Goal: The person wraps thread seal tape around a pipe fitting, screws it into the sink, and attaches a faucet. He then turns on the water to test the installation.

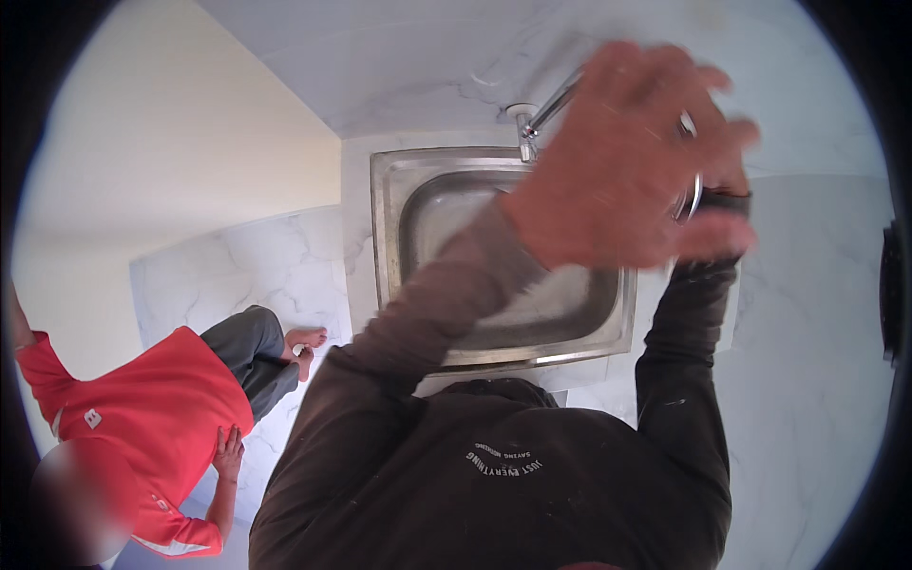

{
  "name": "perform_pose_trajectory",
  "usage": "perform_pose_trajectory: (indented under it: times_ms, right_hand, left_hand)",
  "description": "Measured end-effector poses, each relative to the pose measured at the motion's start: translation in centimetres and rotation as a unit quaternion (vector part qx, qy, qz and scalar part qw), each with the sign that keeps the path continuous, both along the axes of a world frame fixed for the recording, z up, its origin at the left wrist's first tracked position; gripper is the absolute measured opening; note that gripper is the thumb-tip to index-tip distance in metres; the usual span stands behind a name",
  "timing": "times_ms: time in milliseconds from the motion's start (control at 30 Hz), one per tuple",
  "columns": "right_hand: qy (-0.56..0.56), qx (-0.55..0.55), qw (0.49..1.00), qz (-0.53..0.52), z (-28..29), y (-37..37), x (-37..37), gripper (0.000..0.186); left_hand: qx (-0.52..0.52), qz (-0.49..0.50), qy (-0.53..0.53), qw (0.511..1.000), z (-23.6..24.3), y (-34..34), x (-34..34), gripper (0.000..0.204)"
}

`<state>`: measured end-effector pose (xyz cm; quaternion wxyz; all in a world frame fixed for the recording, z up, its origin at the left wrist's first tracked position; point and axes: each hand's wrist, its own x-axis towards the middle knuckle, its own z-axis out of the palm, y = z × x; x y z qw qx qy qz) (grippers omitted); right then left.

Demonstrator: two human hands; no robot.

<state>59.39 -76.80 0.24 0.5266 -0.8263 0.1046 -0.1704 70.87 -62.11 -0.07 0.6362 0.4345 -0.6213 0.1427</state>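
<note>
My left hand (617, 166) is raised close in front, over the right part of a steel sink (382, 223). Motion blurs it, but its thumb and fingers look apart. Behind it is my right hand (730, 176), nearly all covered, with its dark sleeve coming up from below. Through the gap between the left thumb and fingers shows a shiny curved metal piece (698, 195); which hand touches it, if any, I cannot tell. Beyond the sink's back rim a chrome tap (527, 128) slants up toward my left hand, which hides its far end.
The sink is set in a pale marbled counter (358, 190) against a marbled wall (418, 57). To my left stands a barefoot person in a red shirt (161, 408) and dark trousers, one hand at the hip. A dark object (890, 294) is at the far right edge.
</note>
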Motion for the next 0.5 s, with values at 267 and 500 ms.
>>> perform_pose_trajectory:
  times_ms: [267, 500]
  right_hand:
    - [0.156, 0.027, 0.987, 0.008, -15.2, -2.9, 3.6, 0.048]
    - [0.103, 0.079, 0.991, -0.008, -16.3, -1.1, 4.5, 0.041]
  left_hand:
    - [0.022, 0.146, 0.010, 0.989, -2.7, -4.3, -4.2, 0.019]
    - [-0.026, 0.098, 0.045, 0.994, -4.0, -5.0, -4.5, 0.018]
